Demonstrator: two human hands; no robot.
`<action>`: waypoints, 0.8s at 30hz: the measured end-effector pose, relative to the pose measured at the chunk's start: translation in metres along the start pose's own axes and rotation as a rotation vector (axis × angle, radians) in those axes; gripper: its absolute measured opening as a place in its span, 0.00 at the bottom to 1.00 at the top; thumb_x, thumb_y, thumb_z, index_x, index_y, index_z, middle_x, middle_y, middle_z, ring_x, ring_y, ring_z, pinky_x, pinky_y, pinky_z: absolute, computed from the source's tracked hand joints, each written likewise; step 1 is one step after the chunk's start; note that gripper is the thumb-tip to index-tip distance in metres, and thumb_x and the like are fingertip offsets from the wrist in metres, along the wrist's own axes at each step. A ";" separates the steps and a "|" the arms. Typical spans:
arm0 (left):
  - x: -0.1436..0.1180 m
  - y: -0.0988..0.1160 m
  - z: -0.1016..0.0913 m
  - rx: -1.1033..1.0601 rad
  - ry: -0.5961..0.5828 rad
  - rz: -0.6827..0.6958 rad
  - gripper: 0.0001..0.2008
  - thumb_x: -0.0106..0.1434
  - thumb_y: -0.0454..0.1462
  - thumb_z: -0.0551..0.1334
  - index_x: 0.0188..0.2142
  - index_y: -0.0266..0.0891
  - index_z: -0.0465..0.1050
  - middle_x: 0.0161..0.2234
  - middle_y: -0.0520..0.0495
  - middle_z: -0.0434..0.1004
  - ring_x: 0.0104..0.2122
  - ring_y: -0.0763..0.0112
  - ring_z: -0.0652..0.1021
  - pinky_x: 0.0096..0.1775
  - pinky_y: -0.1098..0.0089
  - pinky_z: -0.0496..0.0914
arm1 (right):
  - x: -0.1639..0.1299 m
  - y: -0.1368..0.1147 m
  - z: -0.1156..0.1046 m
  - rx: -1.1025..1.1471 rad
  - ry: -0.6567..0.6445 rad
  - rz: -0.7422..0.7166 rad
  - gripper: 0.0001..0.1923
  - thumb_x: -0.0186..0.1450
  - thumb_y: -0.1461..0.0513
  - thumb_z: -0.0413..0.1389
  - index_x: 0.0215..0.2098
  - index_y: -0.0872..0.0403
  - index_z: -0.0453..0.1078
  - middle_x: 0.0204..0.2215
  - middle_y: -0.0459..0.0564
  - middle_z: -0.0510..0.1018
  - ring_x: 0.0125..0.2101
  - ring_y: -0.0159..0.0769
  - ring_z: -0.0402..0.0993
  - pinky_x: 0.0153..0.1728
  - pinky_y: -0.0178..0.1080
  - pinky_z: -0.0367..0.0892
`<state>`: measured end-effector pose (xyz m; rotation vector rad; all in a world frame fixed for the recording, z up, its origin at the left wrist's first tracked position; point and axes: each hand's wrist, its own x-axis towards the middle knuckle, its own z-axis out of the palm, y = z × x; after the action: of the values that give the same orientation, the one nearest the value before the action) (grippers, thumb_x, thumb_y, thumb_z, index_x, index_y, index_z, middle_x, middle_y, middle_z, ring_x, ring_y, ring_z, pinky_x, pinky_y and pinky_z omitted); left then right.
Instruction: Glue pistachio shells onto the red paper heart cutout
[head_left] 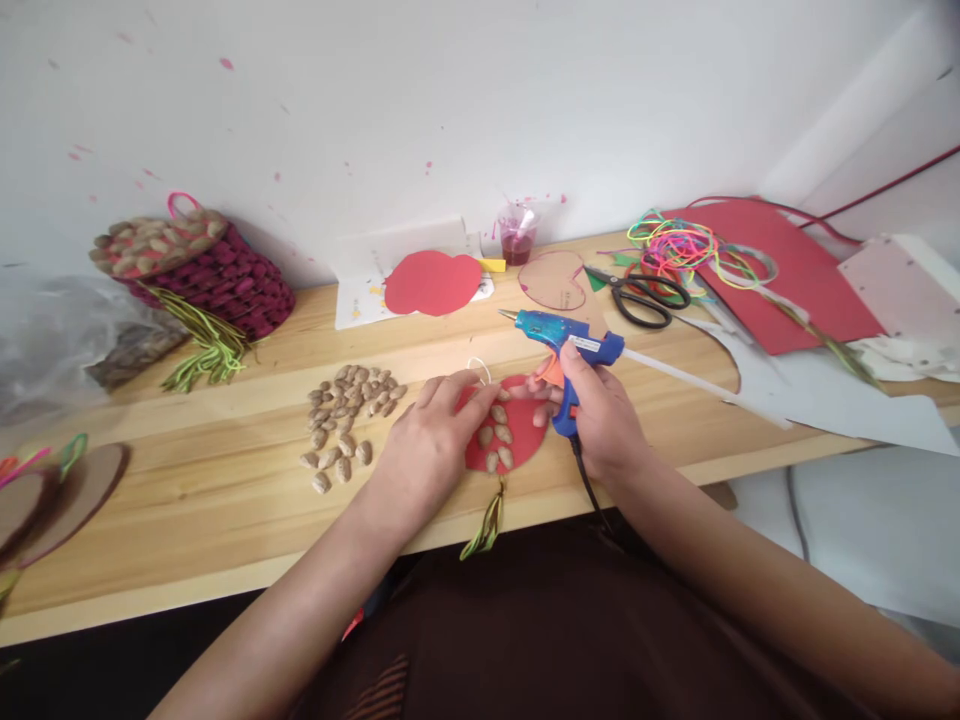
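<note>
My right hand [604,415] is closed around the handle of a blue hot glue gun [559,330], its metal nozzle pointing left above the bench. A clear glue stick [679,372] sticks out of its back. My left hand [431,440] rests on the left edge of a red paper disc [529,440]. Its fingertips come together at a pistachio shell [502,394] near the top, partly hidden. Several more shells [503,434] lie in rows on the disc. A green thread tassel [487,525] hangs from its lower edge, and a white string loop [480,368] shows above.
Loose pistachio shells [349,400] lie left of my hand. Behind are a purple woven shell-topped piece [247,275], a red paper cutout [433,283], a cardboard oval [551,281], a plastic cup [516,240], black scissors [651,300], tangled coloured cords [679,245] and red sheets [810,270].
</note>
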<state>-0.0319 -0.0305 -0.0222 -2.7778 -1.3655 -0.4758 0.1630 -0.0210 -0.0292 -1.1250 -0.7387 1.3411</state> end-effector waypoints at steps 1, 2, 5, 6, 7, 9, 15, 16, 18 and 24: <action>-0.001 0.000 0.001 -0.001 0.006 0.003 0.23 0.68 0.26 0.56 0.61 0.41 0.69 0.58 0.37 0.70 0.56 0.53 0.71 0.52 0.54 0.75 | 0.000 0.000 0.000 0.010 -0.003 0.004 0.21 0.63 0.43 0.60 0.31 0.52 0.73 0.27 0.50 0.81 0.32 0.42 0.83 0.19 0.34 0.70; -0.002 0.000 0.002 0.003 0.007 0.006 0.23 0.68 0.27 0.57 0.61 0.41 0.69 0.57 0.37 0.71 0.55 0.53 0.71 0.52 0.54 0.76 | 0.000 0.000 -0.001 0.020 -0.005 0.008 0.21 0.63 0.43 0.60 0.31 0.52 0.73 0.28 0.50 0.81 0.32 0.42 0.83 0.19 0.34 0.70; -0.001 0.004 0.003 0.038 -0.019 0.017 0.24 0.66 0.27 0.59 0.60 0.42 0.70 0.55 0.38 0.72 0.54 0.52 0.72 0.49 0.53 0.77 | -0.001 -0.001 -0.001 0.039 0.000 0.031 0.20 0.64 0.45 0.60 0.31 0.53 0.73 0.27 0.50 0.81 0.31 0.41 0.83 0.18 0.33 0.70; -0.001 0.005 0.003 0.056 -0.031 0.019 0.24 0.66 0.27 0.59 0.60 0.42 0.70 0.55 0.38 0.72 0.54 0.51 0.72 0.48 0.53 0.77 | -0.001 -0.002 -0.001 0.044 0.002 0.040 0.20 0.65 0.45 0.60 0.31 0.53 0.73 0.27 0.50 0.81 0.31 0.41 0.83 0.18 0.33 0.69; 0.000 0.006 0.002 0.074 -0.043 0.020 0.24 0.66 0.27 0.60 0.60 0.41 0.70 0.55 0.37 0.72 0.54 0.51 0.72 0.47 0.53 0.78 | -0.001 -0.002 -0.001 0.048 0.000 0.050 0.19 0.65 0.45 0.60 0.31 0.52 0.73 0.27 0.50 0.81 0.30 0.41 0.83 0.19 0.33 0.69; 0.002 0.007 0.002 0.107 -0.064 0.019 0.24 0.66 0.27 0.59 0.61 0.41 0.69 0.55 0.37 0.73 0.55 0.51 0.72 0.45 0.54 0.79 | -0.002 -0.003 -0.001 0.043 -0.006 0.070 0.19 0.66 0.45 0.59 0.32 0.52 0.73 0.28 0.50 0.81 0.30 0.40 0.83 0.19 0.33 0.70; 0.000 0.003 0.004 0.115 -0.034 0.019 0.27 0.65 0.28 0.60 0.62 0.43 0.68 0.57 0.39 0.73 0.54 0.52 0.73 0.45 0.57 0.79 | -0.003 -0.009 0.001 -0.011 0.032 0.115 0.20 0.64 0.44 0.60 0.30 0.52 0.73 0.28 0.51 0.82 0.29 0.41 0.82 0.19 0.35 0.72; 0.000 0.003 0.004 0.112 -0.033 0.019 0.27 0.65 0.28 0.60 0.63 0.44 0.67 0.57 0.39 0.73 0.54 0.52 0.73 0.45 0.57 0.79 | -0.003 -0.010 0.002 -0.010 0.033 0.124 0.20 0.63 0.44 0.60 0.29 0.52 0.73 0.28 0.52 0.82 0.29 0.42 0.82 0.20 0.36 0.72; -0.001 0.002 0.005 0.108 -0.038 0.019 0.27 0.65 0.28 0.60 0.62 0.44 0.68 0.57 0.40 0.73 0.54 0.52 0.73 0.44 0.57 0.79 | -0.003 -0.011 0.002 -0.003 0.032 0.136 0.20 0.62 0.44 0.61 0.29 0.52 0.72 0.27 0.52 0.82 0.30 0.43 0.82 0.20 0.37 0.73; 0.000 0.001 0.006 -0.034 0.022 -0.052 0.27 0.66 0.27 0.57 0.64 0.42 0.63 0.57 0.39 0.72 0.53 0.52 0.73 0.50 0.54 0.77 | -0.003 -0.011 0.002 0.021 0.057 0.128 0.19 0.63 0.45 0.61 0.29 0.52 0.73 0.30 0.52 0.82 0.31 0.43 0.82 0.23 0.38 0.75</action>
<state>-0.0296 -0.0309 -0.0275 -2.7610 -1.4417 -0.5351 0.1649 -0.0221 -0.0182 -1.2055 -0.6181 1.4146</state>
